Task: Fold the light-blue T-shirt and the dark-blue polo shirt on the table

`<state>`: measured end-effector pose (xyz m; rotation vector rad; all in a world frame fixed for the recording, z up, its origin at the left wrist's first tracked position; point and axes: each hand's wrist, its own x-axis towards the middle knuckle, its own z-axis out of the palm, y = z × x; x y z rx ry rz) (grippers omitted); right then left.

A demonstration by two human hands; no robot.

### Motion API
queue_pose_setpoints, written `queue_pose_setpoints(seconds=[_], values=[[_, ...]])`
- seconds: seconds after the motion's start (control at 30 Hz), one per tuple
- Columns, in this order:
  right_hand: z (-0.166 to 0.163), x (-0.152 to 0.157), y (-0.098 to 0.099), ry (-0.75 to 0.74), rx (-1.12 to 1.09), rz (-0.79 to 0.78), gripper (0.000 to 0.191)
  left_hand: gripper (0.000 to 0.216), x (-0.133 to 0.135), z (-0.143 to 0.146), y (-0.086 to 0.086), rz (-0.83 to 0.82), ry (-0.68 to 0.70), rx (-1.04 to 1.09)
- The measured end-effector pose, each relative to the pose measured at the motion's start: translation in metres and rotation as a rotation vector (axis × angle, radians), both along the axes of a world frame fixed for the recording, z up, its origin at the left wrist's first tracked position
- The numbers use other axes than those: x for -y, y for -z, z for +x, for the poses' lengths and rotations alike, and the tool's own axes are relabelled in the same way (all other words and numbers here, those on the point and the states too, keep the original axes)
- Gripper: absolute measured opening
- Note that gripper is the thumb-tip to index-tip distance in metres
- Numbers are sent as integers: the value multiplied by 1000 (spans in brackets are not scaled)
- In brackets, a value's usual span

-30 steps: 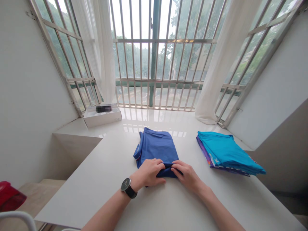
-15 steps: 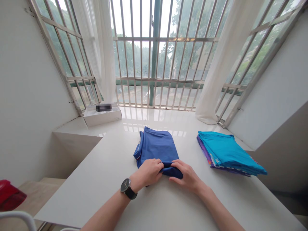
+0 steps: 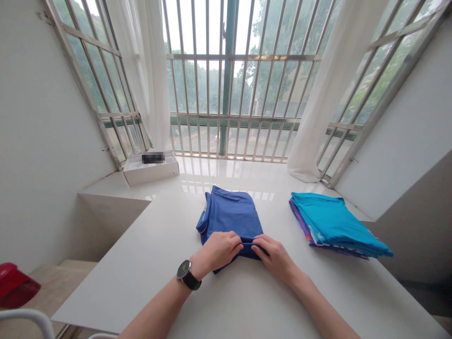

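Note:
A blue shirt point(image 3: 235, 212), folded into a compact block with its collar at the left, lies on the white table point(image 3: 141, 273). My left hand point(image 3: 222, 249), with a black watch point(image 3: 189, 274) on the wrist, is closed on the shirt's near edge. The fingers of my right hand point(image 3: 271, 254) pinch the same edge at its right end. Between the hands a narrow roll of the cloth shows. My left fingertips and part of the near flap below are partly hidden.
A stack of folded clothes point(image 3: 332, 221), turquoise on top and purple beneath, sits at the right. An open white box point(image 3: 151, 173) stands at the back left by the barred window point(image 3: 226, 117). Something red point(image 3: 16, 285) and a white chair rail point(image 3: 26, 314) are at lower left.
My right thumb has closed in against the fingers, and the near edge of the shirt is now gathered into a tighter, narrower fold. The rest of the shirt has stayed in place.

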<state>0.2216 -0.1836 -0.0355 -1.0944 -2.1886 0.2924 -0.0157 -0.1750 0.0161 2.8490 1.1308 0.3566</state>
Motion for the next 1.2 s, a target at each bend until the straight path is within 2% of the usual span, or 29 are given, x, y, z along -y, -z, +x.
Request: queue_pose_setpoints(seconds=[0.27,0.5,0.67,0.77,0.9,0.97,1.03,1.1,1.2], values=[[-3,2,-4,24,11,-17,30,35,0,1,1,41,-15,-9],[-5,1,1,63,23,18,14,20,-4,1,10,28,-71,-20],[-4,-1,5,74,27,43,18,16,-6,0,12,20,-49,-7],[-4,-1,6,74,24,44,22,25,-5,0,13,36,-25,37],[-3,-1,7,64,0,20,35,52,-3,3,14,45,-32,86],[-2,-1,8,72,-16,7,46,45,-3,3,13,37,-24,51],[-1,-1,8,56,-3,-16,49,30,-3,1,10,25,10,-15],[1,0,5,9,43,-44,45,21,-4,-1,7,5,56,-70],[1,3,-2,-38,99,-87,36,22,-7,-6,5,-62,99,-88]])
